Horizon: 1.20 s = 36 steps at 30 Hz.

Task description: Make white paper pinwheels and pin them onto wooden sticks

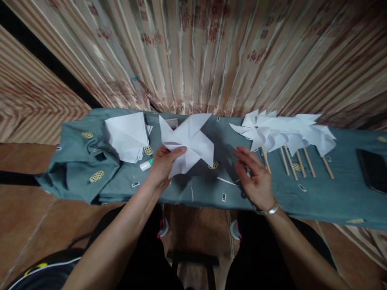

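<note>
My left hand (163,167) pinches a white paper pinwheel (193,143) near its centre, thumb on top. The pinwheel's folded blades spread out above the cloth. My right hand (255,177) hovers to the right of the pinwheel, apart from it, fingers loosely bent and separated. I see nothing held in it. A small dark object (243,194) shows partly under that hand, too hidden to name. Beside my left hand lies a glue stick (146,164) with a white and green body, partly covered by the fingers.
A stack of white paper sheets (127,135) lies at the left. Several finished pinwheels (290,131) on wooden sticks (308,162) overlap at the right. A black phone (372,170) rests farther right on the green cloth (341,193). A pleated curtain (193,52) hangs behind.
</note>
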Available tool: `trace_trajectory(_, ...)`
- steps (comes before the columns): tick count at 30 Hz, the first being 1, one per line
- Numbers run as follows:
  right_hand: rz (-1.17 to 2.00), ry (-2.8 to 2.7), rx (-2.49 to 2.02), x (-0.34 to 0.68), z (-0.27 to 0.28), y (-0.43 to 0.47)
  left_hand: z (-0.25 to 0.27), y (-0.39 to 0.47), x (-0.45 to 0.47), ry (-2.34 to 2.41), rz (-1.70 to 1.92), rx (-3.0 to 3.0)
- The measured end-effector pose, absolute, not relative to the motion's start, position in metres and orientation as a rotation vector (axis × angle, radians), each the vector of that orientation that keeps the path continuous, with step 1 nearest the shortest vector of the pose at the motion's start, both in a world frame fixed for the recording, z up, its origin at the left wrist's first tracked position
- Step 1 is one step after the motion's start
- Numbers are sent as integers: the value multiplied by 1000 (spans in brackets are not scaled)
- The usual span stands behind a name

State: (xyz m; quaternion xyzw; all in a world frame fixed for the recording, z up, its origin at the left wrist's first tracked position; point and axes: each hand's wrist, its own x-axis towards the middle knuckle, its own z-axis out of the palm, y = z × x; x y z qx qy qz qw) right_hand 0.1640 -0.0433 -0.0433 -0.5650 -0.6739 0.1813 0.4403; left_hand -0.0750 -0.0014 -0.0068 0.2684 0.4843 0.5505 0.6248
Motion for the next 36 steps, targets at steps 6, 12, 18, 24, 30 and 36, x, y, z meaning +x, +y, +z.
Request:
trace_trajectory(6,613,-1686,-1423,132,-57,-42,21,15,-125,1091,1572,623)
trace_trajectory(12,606,-1889,-1341,98,-57,-30,25,22,-165,1080,1793,615)
trace_trajectory(18,515,-2121,-1302,69,-42,10,26,21,-186,1080,1803,555)
trace_trajectory(24,292,-2330,-1326,21,-33,87,28,20,-187,996,1852,516)
trace_trajectory(30,146,-2616,-1288,-11,-31,135,29,19,-188,992,1827,478)
trace_trajectory(36,63,-2772,-1307,-21,-38,153,28,18,-190,988,1818,517)
